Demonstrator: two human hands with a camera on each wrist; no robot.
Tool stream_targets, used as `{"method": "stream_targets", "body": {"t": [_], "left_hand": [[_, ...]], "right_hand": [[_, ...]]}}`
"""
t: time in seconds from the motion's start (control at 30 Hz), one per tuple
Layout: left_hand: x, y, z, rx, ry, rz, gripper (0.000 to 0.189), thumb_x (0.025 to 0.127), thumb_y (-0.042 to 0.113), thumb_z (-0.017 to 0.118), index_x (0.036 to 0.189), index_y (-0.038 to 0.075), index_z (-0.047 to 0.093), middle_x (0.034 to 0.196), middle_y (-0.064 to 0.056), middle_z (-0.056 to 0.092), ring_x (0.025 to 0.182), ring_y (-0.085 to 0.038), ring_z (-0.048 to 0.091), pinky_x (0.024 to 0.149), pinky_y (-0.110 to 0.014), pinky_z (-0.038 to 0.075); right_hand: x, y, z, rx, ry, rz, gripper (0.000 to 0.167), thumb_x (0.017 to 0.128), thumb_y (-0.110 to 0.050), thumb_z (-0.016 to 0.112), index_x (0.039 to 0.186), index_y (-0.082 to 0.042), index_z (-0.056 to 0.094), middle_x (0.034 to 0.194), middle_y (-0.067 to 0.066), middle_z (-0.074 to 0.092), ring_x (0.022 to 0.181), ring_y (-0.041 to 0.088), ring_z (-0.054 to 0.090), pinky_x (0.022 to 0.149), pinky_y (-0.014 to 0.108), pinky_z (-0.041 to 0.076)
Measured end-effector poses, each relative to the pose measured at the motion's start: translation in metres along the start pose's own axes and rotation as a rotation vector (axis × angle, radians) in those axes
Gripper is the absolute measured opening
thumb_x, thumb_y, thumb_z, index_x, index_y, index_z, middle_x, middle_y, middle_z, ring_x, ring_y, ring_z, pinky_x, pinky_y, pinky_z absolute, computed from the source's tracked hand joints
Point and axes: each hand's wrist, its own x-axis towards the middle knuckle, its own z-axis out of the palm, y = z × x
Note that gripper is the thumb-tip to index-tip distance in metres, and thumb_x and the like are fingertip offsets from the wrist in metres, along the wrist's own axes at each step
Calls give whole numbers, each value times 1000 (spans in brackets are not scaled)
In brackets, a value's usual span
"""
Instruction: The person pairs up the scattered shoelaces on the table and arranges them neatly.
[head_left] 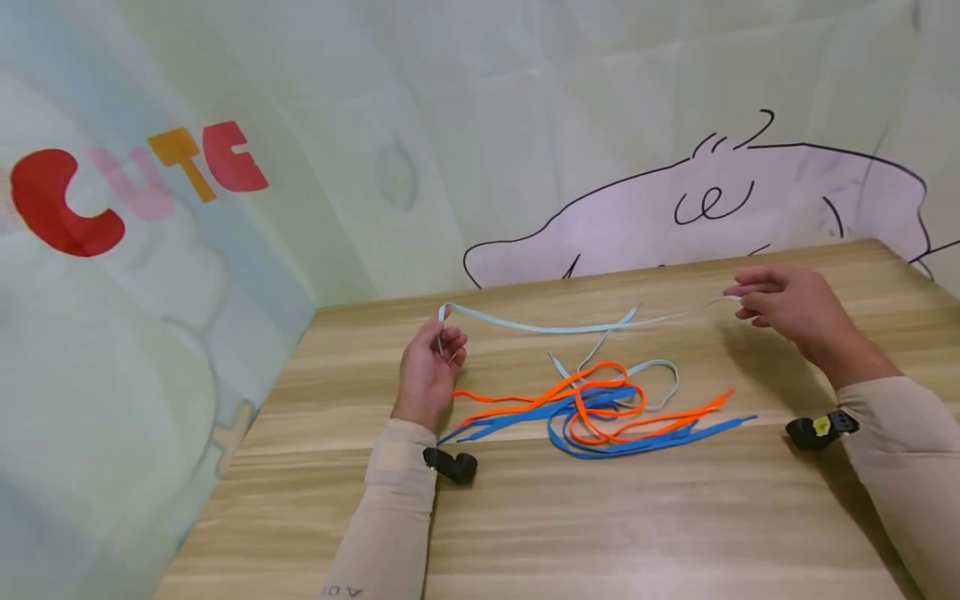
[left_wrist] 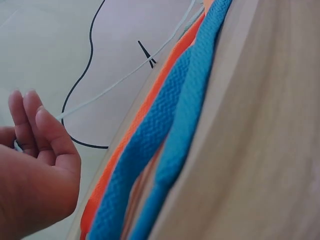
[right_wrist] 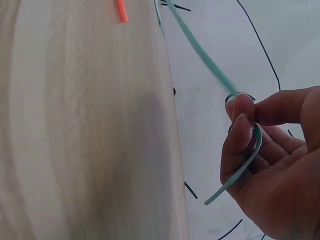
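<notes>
A pale mint shoelace stretches above the table between both hands, sagging slightly in the middle. My left hand holds one end, which loops over the fingers and hangs down. On the other side, my right hand pinches the lace between thumb and fingertips. A short tail of the lace dangles below that pinch in the right wrist view. Below the lace lie orange shoelaces and blue shoelaces, loosely tangled. Another pale lace runs among them, partly covered.
The wooden table carries the laces near its middle. Behind it hangs a printed backdrop that meets the far edge. Each sleeve bears a black wrist camera, one on the left and one on the right.
</notes>
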Motion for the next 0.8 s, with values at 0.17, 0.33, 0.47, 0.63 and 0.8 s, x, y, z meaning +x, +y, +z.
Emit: {"method": "stream_targets", "body": {"t": [0.17,0.33,0.47,0.63,0.8], "left_hand": [[-1,-1,-1,-3,7,3,38,108,17,42,145,12,49,90,1,71,80,-13,62,69,-21,49],[-1,1,-2,-1,15,2,39,108,18,42,147,13,46,94,1,72,83,-14,63,71,-22,49],[-1,2,-3,-7,22,-4,41,109,18,41,149,14,44,97,0,71,85,-14,63,72,-22,49],[-1,3,-5,-18,34,-3,45,109,19,41,154,19,39,102,-1,69,85,-13,61,72,-21,49],[0,4,-7,-23,36,1,46,109,18,40,155,18,38,106,-2,67,86,-13,61,72,-21,48]], "right_hand": [[-1,4,1,-22,41,17,39,101,-3,53,135,14,47,104,-1,71,78,0,67,71,21,56],[0,4,1,-7,71,7,37,100,1,53,134,15,48,114,13,68,79,-6,64,73,20,56],[0,7,-1,-12,79,10,36,98,3,52,133,14,48,120,22,61,79,-7,63,74,19,56],[0,13,-7,-48,102,10,30,97,-3,57,123,13,54,90,-9,66,74,-3,64,68,19,55],[-1,17,-11,-69,134,24,28,98,-8,58,117,12,57,76,-20,63,69,-2,63,63,20,53]]}}
